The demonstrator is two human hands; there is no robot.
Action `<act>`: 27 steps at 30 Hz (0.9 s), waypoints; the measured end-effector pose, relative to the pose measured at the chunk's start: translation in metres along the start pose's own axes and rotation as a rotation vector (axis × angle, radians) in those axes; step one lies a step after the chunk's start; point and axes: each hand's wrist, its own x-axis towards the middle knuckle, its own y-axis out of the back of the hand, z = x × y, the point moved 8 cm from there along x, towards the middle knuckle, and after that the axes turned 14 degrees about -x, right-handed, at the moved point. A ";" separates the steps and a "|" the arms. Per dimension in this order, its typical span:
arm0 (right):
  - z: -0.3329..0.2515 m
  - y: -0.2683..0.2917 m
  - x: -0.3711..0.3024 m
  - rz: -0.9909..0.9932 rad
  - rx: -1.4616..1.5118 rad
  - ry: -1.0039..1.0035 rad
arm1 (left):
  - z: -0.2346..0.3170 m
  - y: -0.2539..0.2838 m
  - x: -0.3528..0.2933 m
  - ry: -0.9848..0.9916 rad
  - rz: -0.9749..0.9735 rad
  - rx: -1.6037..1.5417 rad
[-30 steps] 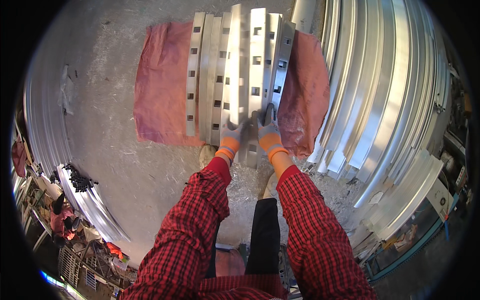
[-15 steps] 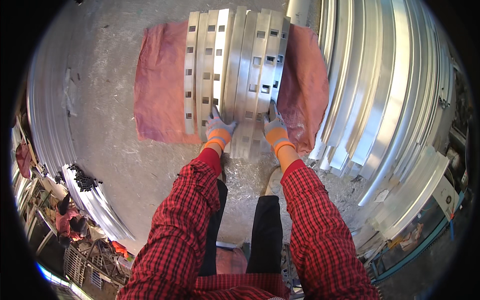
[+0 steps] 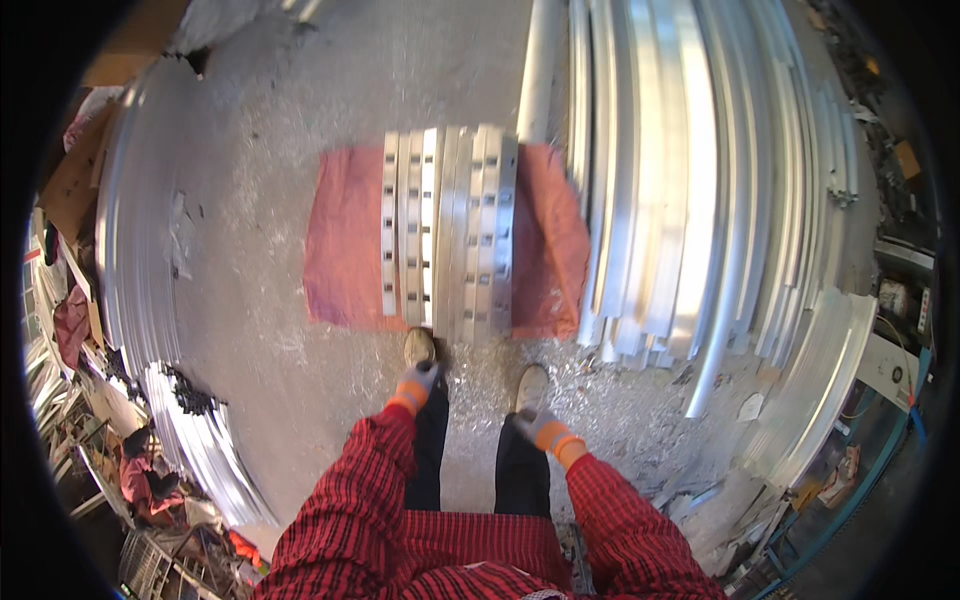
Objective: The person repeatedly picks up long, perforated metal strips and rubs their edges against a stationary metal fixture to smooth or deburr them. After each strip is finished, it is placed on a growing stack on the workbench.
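Note:
My left hand [image 3: 417, 380], in a grey glove with an orange cuff, hangs above my left leg near the shoe. Over my right leg is my right hand [image 3: 538, 428], gloved the same way. Both hands look empty, the fingers loosely bent and slightly blurred. Neither touches the bundle of silvery metal strips [image 3: 455, 230] lying just ahead of my feet. Rows of square holes run along several strips, while the middle ones look plain. A reddish cloth sheet [image 3: 345, 240] lies under the bundle and sticks out on both sides.
Long metal profiles [image 3: 650, 180] lie stacked on the floor to the right, with a pale tube [image 3: 540, 75] beside them. More long profiles [image 3: 140, 230] lie at the left, above a bundle of shiny bars [image 3: 205, 450]. Clutter and a wire basket [image 3: 145, 565] fill the lower left.
Both hands have let go of the metal strips and drawn back toward my body. The strips now appear smaller and lower in view, and both shoes show more fully.

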 end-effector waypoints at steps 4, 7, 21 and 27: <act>-0.093 0.100 -0.098 -0.078 -0.093 0.164 | -0.015 0.046 -0.088 0.008 0.065 0.237; -0.176 0.222 -0.172 0.108 -0.089 0.333 | 0.030 0.073 -0.159 -0.288 -0.013 0.527; -0.532 0.361 -0.613 0.407 -1.008 0.540 | 0.158 0.152 -0.130 -0.579 -0.207 0.696; -0.529 0.306 -0.670 0.523 -0.991 0.555 | 0.198 0.139 -0.137 -0.644 -0.347 0.866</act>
